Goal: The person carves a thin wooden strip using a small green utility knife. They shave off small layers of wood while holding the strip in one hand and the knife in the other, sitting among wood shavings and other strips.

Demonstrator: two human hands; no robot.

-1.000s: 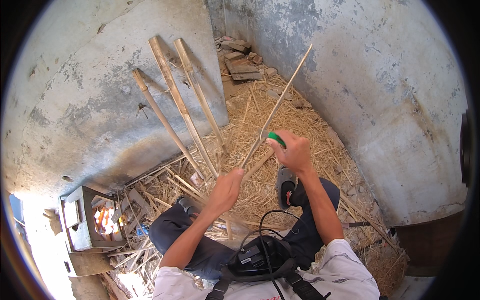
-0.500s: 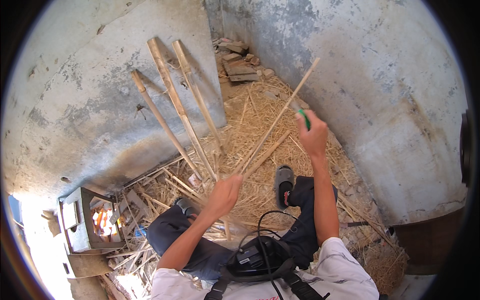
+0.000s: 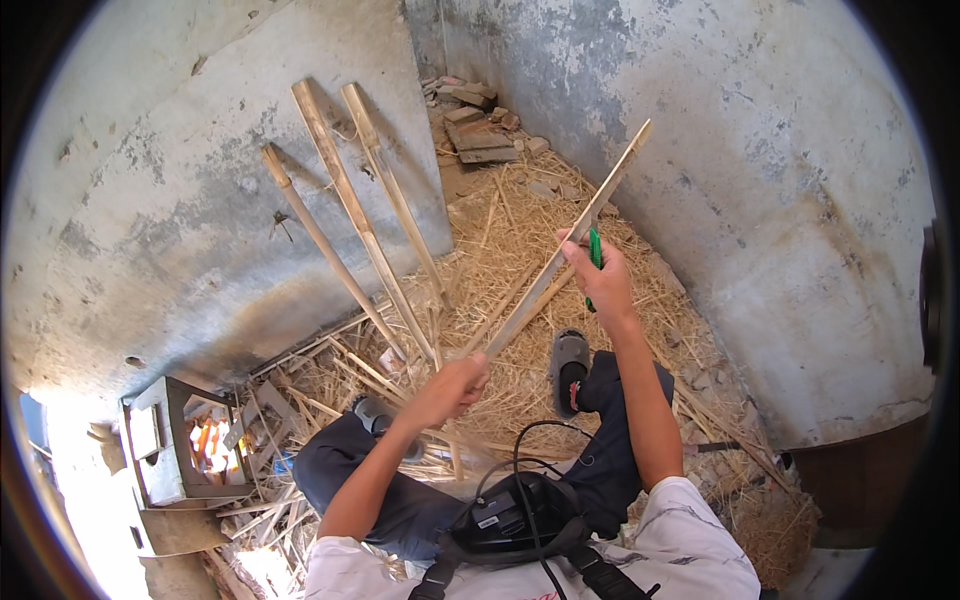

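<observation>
A long thin bamboo strip (image 3: 530,304) slants up to the right across the middle of the head view. My left hand (image 3: 455,390) is closed round its lower end. My right hand (image 3: 598,275) is higher along the strip, its fingers touching it while gripping a green-handled blade (image 3: 594,250); much of the blade is hidden behind strip and fingers. Three bamboo pieces (image 3: 330,140) lean on the left wall, left of the strip.
Straw and shavings (image 3: 500,240) cover the floor around my feet (image 3: 568,370). Broken bricks (image 3: 480,135) lie in the far corner. An open box (image 3: 180,440) with orange-lit contents sits at lower left. Stained walls (image 3: 760,230) close in both sides. A black strapped device (image 3: 510,515) hangs at my front.
My right hand moved up and right along the strip, then came back slightly down and left onto it, the blade now upright. The strip has turned and shows a broader face.
</observation>
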